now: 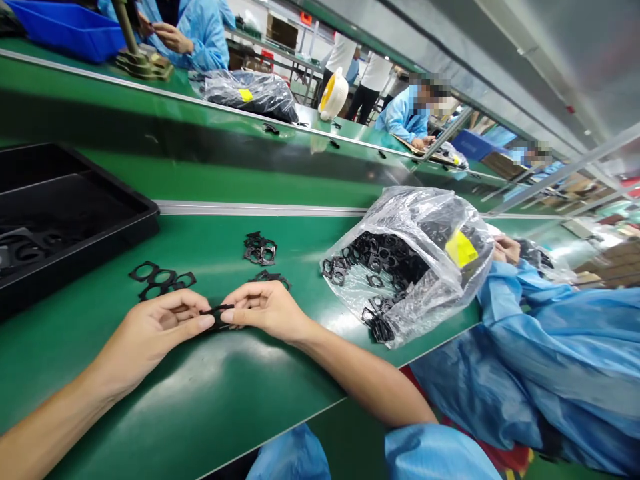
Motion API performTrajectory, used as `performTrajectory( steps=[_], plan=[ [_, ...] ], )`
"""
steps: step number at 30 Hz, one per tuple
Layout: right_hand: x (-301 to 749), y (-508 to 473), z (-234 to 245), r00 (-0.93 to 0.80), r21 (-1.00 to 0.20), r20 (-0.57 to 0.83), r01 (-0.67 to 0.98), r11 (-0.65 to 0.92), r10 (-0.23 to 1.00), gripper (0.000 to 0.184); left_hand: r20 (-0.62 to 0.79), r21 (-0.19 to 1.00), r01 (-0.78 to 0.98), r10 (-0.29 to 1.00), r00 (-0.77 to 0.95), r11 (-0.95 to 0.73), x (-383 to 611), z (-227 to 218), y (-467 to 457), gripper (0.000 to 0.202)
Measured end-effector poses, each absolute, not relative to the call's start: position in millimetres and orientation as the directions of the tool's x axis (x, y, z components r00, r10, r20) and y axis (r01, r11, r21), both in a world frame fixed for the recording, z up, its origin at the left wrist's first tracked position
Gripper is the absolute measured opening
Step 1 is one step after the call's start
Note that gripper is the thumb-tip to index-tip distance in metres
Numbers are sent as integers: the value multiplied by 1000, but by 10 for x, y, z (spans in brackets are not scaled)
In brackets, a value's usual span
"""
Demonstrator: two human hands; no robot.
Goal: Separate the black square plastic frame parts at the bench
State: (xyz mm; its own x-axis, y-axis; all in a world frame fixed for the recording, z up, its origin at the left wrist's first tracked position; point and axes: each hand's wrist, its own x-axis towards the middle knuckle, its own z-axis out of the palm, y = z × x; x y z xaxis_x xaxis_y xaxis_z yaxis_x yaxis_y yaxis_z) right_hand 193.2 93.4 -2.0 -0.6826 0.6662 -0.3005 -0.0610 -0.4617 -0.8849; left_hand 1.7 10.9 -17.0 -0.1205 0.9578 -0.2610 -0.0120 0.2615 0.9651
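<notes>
Between my fingertips, just above the green tabletop, is a small black plastic part [217,316], seen nearly edge-on. My left hand [150,327] pinches its left end with thumb and fingers. At the other end my right hand [267,310] pinches it too. Several flat black frames with round holes [163,278] lie beyond my left hand. Past my right hand sits a small pile of similar frames [261,249], and another few black frames [271,275] lie partly hidden behind that hand.
An open clear plastic bag [430,267] full of black frames lies at right, some spilling from its mouth. A black tray [100,227] with parts stands at left. Close on the right is a co-worker's blue sleeve [540,300]. Across the line are a blue bin [70,30] and more people.
</notes>
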Motion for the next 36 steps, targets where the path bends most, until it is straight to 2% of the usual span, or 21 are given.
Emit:
performTrajectory(
  steps=[7, 15, 22, 29, 36],
  plan=[
    [1909, 948, -29, -693, -850, -324, -86, -519, 645, 44, -270, 963, -21, 958, -99, 270, 46, -105, 109, 43],
    [1912, 953, -23, -660, -876, -307, -85, -474, 686, 42, -235, 971, 9, 968, -90, 237, 70, -109, 93, 44],
    [1922, 942, -28, -681, -866, -305, -94, -492, 666, 43, -185, 969, 137, 972, -145, 205, 38, -103, 87, 42],
    [1918, 945, -39, -650, -896, -271, -99, -433, 710, 42, -189, 969, 145, 977, -104, 202, 49, -102, 93, 43],
    [1907, 929, -39, -648, -913, -268, -65, -402, 713, 47, -210, 966, 117, 963, -171, 231, 35, -179, 108, 48]
  ],
)
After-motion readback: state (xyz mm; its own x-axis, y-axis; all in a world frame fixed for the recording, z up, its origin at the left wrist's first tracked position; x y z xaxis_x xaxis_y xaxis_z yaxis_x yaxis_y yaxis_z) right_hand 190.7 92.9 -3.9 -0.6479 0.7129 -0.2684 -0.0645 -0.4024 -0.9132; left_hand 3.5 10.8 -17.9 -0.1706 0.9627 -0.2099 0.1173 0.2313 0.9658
